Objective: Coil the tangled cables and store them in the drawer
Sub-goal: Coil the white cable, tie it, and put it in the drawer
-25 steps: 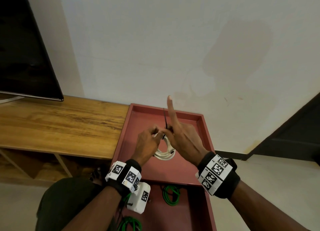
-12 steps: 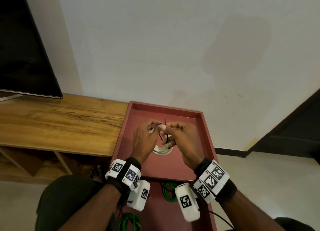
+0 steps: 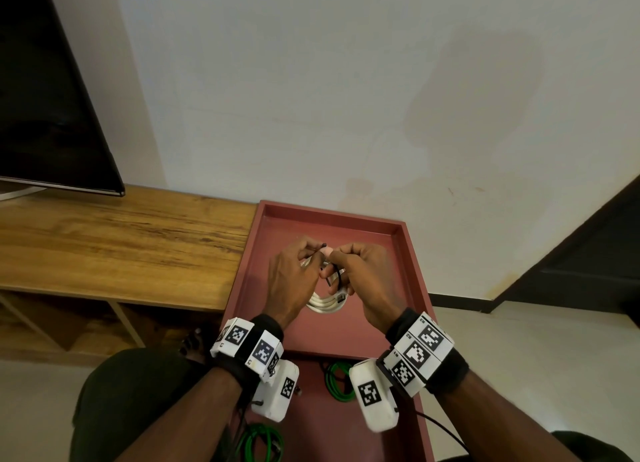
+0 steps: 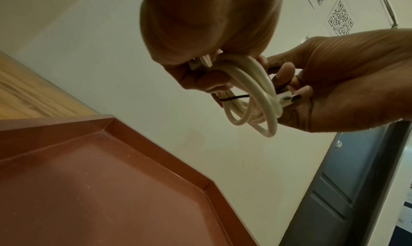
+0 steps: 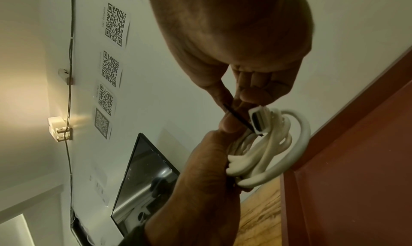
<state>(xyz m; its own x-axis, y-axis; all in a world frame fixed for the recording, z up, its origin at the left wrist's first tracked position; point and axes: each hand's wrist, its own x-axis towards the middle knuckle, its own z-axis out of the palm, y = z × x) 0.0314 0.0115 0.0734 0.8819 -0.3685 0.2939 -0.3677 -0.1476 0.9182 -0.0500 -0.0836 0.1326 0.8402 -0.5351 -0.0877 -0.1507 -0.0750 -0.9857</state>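
Note:
A white cable coil (image 3: 325, 304) hangs between both hands above the red tray (image 3: 329, 213). My left hand (image 3: 313, 258) grips the top of the coil (image 4: 256, 94), fingers curled round its strands. My right hand (image 3: 338, 261) pinches a thin black tie (image 5: 238, 118) between thumb and fingers, just beside the cable's white plug (image 5: 257, 122). The tie (image 4: 234, 97) crosses the coil's strands. Its upper end pokes out between the two hands in the head view. The coil (image 5: 267, 152) is off the tray floor.
Below the tray an open red drawer (image 3: 425, 413) holds green coiled cables (image 3: 337, 378), with another green coil (image 3: 259, 442) at the bottom. A wooden shelf top (image 3: 121, 247) with a dark TV screen (image 3: 52, 98) lies to the left. The wall is straight ahead.
My right index finger, straight up a second ago, has curled in. The black tie that pointed upward now bends down across the coil. Both hands have closed together.

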